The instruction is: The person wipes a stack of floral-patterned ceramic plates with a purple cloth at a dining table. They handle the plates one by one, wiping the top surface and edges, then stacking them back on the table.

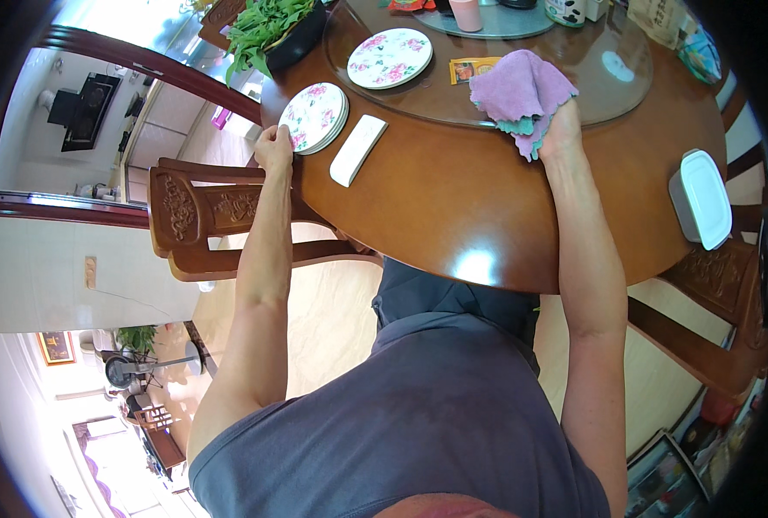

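My left hand [275, 147] touches the near-left rim of a stack of small floral plates [316, 116] at the table's left edge; whether its fingers grip the stack I cannot tell. My right hand [560, 129] holds a pink and teal cloth [523, 94], which hangs in folds over the edge of the glass turntable [416, 103]. Larger floral plates [390, 57] lie on the turntable, and a yellow packet [471, 68] sits partly beside the cloth. A white oblong object [358, 150] lies right of the small stack.
Leafy greens [267, 29] fill a dark container at the table's far left. A lidded plastic box [705, 197] stands near the right edge of the wooden table [449, 213]. A pink cup [467, 14] is at the back. Carved chairs [228, 207] flank the table.
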A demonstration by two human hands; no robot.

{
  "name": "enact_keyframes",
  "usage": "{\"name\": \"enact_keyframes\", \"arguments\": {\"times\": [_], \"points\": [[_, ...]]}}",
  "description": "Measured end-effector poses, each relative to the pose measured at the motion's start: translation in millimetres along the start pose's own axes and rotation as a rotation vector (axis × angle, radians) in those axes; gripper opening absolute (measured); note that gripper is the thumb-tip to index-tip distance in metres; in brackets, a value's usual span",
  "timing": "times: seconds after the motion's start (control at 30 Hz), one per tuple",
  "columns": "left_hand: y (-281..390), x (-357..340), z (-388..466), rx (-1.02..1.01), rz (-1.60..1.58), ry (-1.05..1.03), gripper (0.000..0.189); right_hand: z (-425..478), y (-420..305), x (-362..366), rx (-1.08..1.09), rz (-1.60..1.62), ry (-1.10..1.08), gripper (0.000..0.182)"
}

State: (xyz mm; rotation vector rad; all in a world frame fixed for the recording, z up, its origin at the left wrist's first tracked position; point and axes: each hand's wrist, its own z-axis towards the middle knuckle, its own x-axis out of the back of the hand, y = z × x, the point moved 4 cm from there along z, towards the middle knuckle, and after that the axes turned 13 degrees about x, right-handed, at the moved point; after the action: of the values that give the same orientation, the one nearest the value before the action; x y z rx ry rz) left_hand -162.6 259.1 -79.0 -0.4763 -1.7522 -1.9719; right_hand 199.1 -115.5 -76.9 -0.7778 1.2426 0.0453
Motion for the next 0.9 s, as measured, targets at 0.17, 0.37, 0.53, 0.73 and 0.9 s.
{"name": "enact_keyframes", "arguments": {"times": [0.17, 0.37, 0.53, 0.73, 0.9], "points": [[23, 9, -7, -0.289, 0.136, 0.127, 0.031, -7, -2, -15, -0.037, -0.03, 0.0, 0.035], [133, -35, -78, -0.715, -0.07, -0.12, 0.031, 1, 5, -6, -0.108, 0.032, -0.148, 0.036], [165, -101, -76, -0.559, 0.433, -0.223, 0.059, -10, 1, -16, -0.087, -0.018, -0.008, 0.04], [162, -121, -60, -0.349, 0.514, -0.357, 0.062, -17, 1, -19, -0.117, -0.078, 0.028, 0.042], [164, -120, -55, -0.475, 0.304, -0.138, 0.057, -24, -4, -32, -0.145, -0.046, 0.055, 0.041]]}}
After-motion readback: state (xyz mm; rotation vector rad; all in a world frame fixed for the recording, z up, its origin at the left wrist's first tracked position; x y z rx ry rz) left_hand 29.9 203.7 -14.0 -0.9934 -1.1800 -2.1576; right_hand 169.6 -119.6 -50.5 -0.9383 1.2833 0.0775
